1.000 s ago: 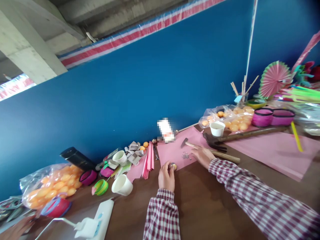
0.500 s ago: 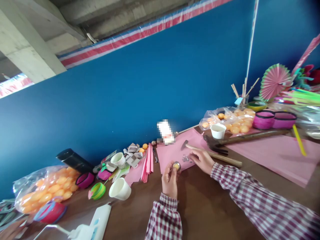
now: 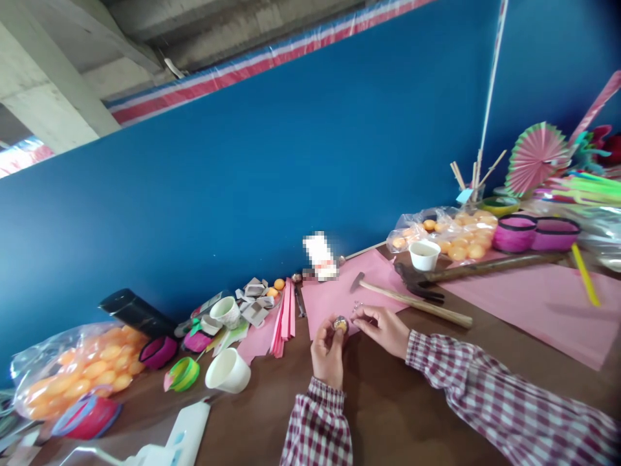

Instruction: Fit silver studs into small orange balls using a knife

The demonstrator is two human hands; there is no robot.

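Between the fingertips of my left hand (image 3: pixel 328 346) is a small orange ball (image 3: pixel 341 324), partly covered with shiny silver pieces. My right hand (image 3: pixel 381 329) is close on its right, thumb and forefinger pinched together; whatever tiny thing they may hold is too small to name. Just beyond those fingers, a few small silver pieces (image 3: pixel 358 305) lie on a pink sheet (image 3: pixel 330 301), partly hidden by the hand. Behind my right hand, a hammer with a wooden handle (image 3: pixel 417 299) rests across the sheet and the brown table (image 3: pixel 388 401).
A claw hammer (image 3: pixel 478 266) lies at the right near a white cup (image 3: pixel 424 255) and a bag of orange balls (image 3: pixel 466 236). Leftward are a white paper cup (image 3: pixel 228 371), pink strips (image 3: pixel 285 320), another ball bag (image 3: pixel 85 372) and a power strip (image 3: pixel 187 430).
My right hand has moved left from the silver pieces toward the ball, its fingers now pinched. My left hand still holds the ball in about the same place.
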